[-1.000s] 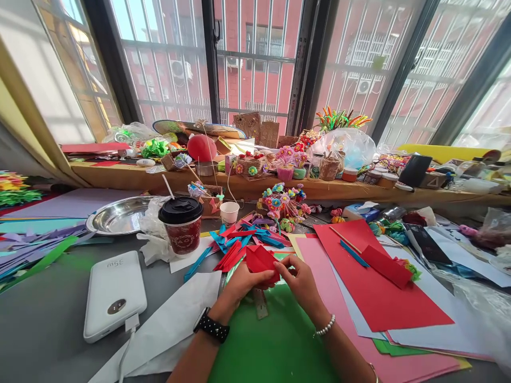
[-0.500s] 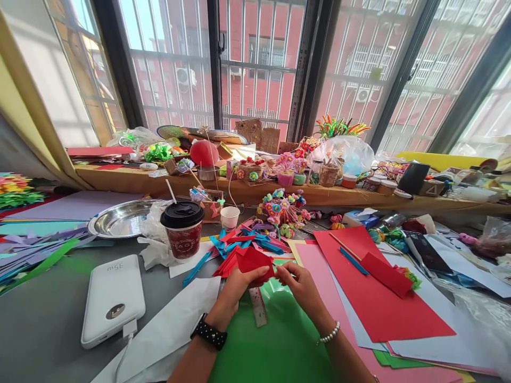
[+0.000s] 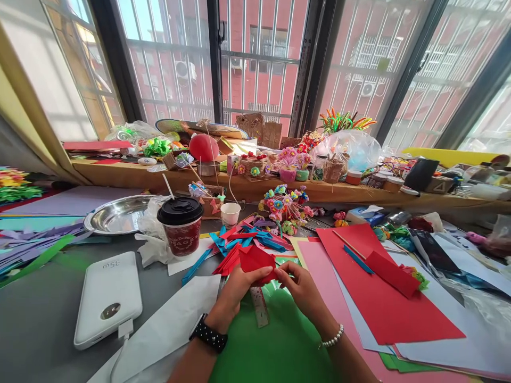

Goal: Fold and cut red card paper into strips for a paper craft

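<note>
A folded piece of red paper (image 3: 252,259) is held up over the green sheet (image 3: 287,346). My left hand (image 3: 236,290) grips it from the left, thumb lying across its front. At the paper's right edge, the fingertips of my right hand (image 3: 305,292) are pinched together on it. Under the paper, a ruler (image 3: 261,311) lies on the green sheet, its far end hidden by my hands. Just behind are folded red paper pieces (image 3: 229,260) and a pile of blue paper strips (image 3: 221,242).
A lidded drink cup (image 3: 181,234) with a straw stands left of my hands, near a white power bank (image 3: 107,303) with a cable. Red card (image 3: 383,303) and other sheets lie to the right. Craft flowers (image 3: 285,205) and a paper cup (image 3: 230,214) stand behind.
My right fingertips have come in against the red paper's right edge and closed on it. The left hand keeps its hold. The camera view has shifted slightly.
</note>
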`<state>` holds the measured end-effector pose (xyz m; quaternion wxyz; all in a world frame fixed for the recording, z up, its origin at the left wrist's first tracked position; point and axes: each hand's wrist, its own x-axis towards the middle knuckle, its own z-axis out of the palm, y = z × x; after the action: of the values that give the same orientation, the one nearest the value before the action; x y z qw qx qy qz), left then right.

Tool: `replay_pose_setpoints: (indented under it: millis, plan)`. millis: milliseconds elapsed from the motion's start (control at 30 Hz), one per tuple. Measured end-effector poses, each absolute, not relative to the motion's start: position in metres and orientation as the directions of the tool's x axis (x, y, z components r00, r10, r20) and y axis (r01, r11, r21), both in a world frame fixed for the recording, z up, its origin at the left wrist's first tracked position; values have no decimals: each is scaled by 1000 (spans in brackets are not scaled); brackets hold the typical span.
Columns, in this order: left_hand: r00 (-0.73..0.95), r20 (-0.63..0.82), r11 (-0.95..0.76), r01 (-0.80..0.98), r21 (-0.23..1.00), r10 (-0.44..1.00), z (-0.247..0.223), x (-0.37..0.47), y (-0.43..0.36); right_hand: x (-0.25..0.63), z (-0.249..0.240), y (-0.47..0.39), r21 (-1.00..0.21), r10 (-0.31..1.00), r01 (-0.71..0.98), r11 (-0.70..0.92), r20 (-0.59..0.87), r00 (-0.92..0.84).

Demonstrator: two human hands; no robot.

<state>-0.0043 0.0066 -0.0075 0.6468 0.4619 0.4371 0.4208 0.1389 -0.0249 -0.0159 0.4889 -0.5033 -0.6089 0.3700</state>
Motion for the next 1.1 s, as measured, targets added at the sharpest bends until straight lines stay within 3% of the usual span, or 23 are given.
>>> replay_pose_setpoints:
  millis: [300,533,700,933,1100]
  plan:
    - [272,-155,203,-158,966,950,-10,-4,6,137,-17,-26,-888,955,355,293,285,-77]
    - [398,-185,261,-146,954,899,3,-15,10,156,-8,-27,-909,966,336,247,205,-158]
    - [362,-176,267,-218,939,915,7,-29,19,167,-1,-28,-920,962,312,239,181,-202]
    - [241,-155,184,-100,978,958,4,-21,17,169,-5,-25,-941,973,262,216,184,-140]
    - [295,-77,91,-34,995,952,-1,-16,17,162,-12,-20,-974,986,153,165,166,-1]
